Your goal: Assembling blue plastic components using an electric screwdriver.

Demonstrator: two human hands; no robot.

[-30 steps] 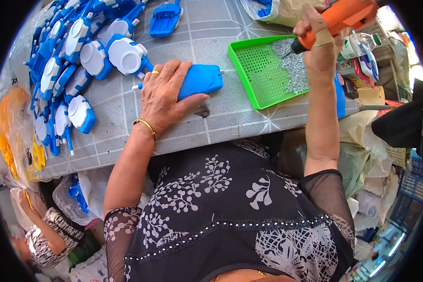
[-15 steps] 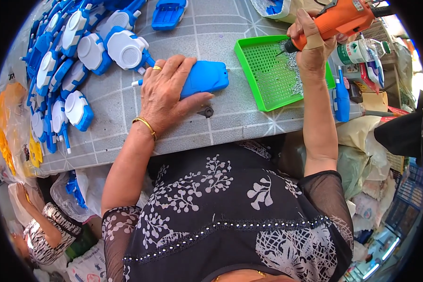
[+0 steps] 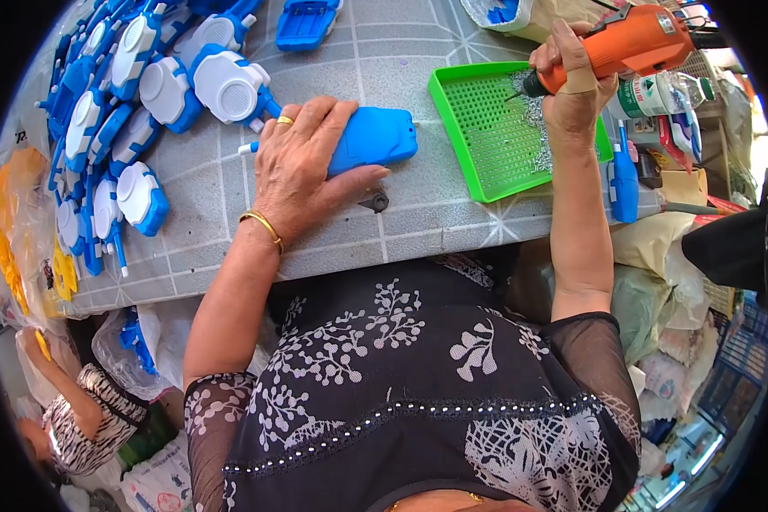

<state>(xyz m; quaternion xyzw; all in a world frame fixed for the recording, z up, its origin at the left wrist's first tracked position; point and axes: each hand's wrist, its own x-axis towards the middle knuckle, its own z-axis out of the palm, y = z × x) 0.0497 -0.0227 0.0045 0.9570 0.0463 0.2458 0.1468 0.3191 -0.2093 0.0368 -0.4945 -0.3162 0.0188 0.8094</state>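
My left hand (image 3: 303,162) lies over a blue plastic casing (image 3: 374,141) on the table, fingers wrapped across its left end and thumb along its near edge. A thin white tip of the casing sticks out left of the hand. My right hand (image 3: 574,90) is closed round an orange electric screwdriver (image 3: 627,51). Its dark bit end points left, over a green perforated tray (image 3: 476,183). Small silvery screws (image 3: 538,136) lie heaped along the tray's right part. Just below my left thumb sits a small dark piece (image 3: 377,202).
Many blue and white casings (image 3: 230,85) are piled at the left. An open blue casing (image 3: 305,24) lies at the far edge, another blue piece (image 3: 623,183) at the right edge. A plastic bottle (image 3: 657,92) is beyond my right hand. Another person (image 3: 85,418) is at lower left.
My right hand and the screwdriver have shifted slightly to the right over the tray. My left hand keeps its place on the casing. The other person's arm has moved a little.
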